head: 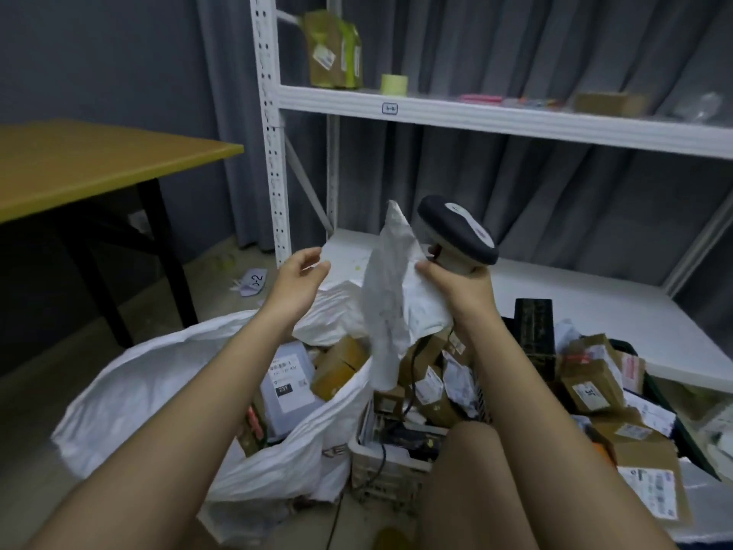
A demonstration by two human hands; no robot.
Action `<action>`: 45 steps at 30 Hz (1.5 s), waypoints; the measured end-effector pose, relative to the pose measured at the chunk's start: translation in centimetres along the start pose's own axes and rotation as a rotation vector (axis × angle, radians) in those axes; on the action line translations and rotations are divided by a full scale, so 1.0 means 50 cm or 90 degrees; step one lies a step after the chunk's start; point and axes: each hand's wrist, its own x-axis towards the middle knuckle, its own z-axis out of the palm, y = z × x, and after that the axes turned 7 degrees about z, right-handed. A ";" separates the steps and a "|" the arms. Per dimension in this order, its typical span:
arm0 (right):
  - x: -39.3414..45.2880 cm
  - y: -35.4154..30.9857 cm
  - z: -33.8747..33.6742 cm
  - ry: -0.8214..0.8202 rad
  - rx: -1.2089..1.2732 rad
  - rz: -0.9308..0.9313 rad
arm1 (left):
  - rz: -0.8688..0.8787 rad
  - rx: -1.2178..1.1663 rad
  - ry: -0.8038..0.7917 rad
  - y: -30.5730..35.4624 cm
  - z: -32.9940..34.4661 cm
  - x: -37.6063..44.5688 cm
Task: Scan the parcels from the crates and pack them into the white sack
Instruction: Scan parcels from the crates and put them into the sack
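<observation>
I had the right hand (456,287) at the centre of the frame doing two jobs at once: its fingers were wrapped round the handle of the barcode scanner (460,236), whose dark head tilted up and to the right, and the same hand pinched the edge of a white soft parcel (386,295) against that handle. I judged this grip was meant to keep both things in play without setting the scanner down. The parcel hung limp, its long axis close to vertical — one crumpled corner pointing up beside the scanner head, the lower end dangling toward the boxes in the pale crate (386,458) beneath. The left hand (301,279), just left of the parcel, was loosely open and held nothing, fingers slightly bent and apart from the wrapper; I read it as poised to take the parcel. The white sack (131,391) sat at lower left with its mouth gaping, a grey labelled parcel (287,385) and brown boxes already inside — placed close by, I supposed, so a scanned parcel could drop straight in. More parcels lay heaped in the dark crate (533,323) at right.
</observation>
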 end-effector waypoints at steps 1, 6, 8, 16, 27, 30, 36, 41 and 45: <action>-0.003 -0.011 0.001 -0.019 0.008 -0.002 | 0.014 0.017 -0.023 0.002 0.001 0.003; -0.016 -0.027 -0.003 -0.063 0.005 0.012 | 0.034 0.095 -0.115 0.029 0.008 0.008; -0.020 -0.022 -0.008 -0.065 -0.006 0.026 | 0.031 0.130 -0.128 0.027 0.002 0.003; -0.034 0.024 -0.028 0.045 -0.043 0.065 | 0.050 0.114 0.078 -0.012 -0.095 -0.018; -0.093 0.093 0.119 -0.046 -0.076 0.043 | 0.108 0.179 0.060 0.020 -0.181 -0.081; -0.094 0.085 0.169 -0.072 -0.112 -0.014 | 0.165 0.389 -0.039 0.035 -0.178 -0.087; -0.070 0.066 0.206 -0.112 -0.235 -0.053 | 0.267 0.597 -0.052 0.035 -0.135 -0.079; -0.061 0.092 0.206 -0.089 -0.254 0.011 | 0.333 0.633 0.056 0.011 -0.104 -0.084; -0.048 0.102 0.192 -0.004 -0.218 0.121 | 0.429 0.719 0.287 -0.029 -0.131 -0.092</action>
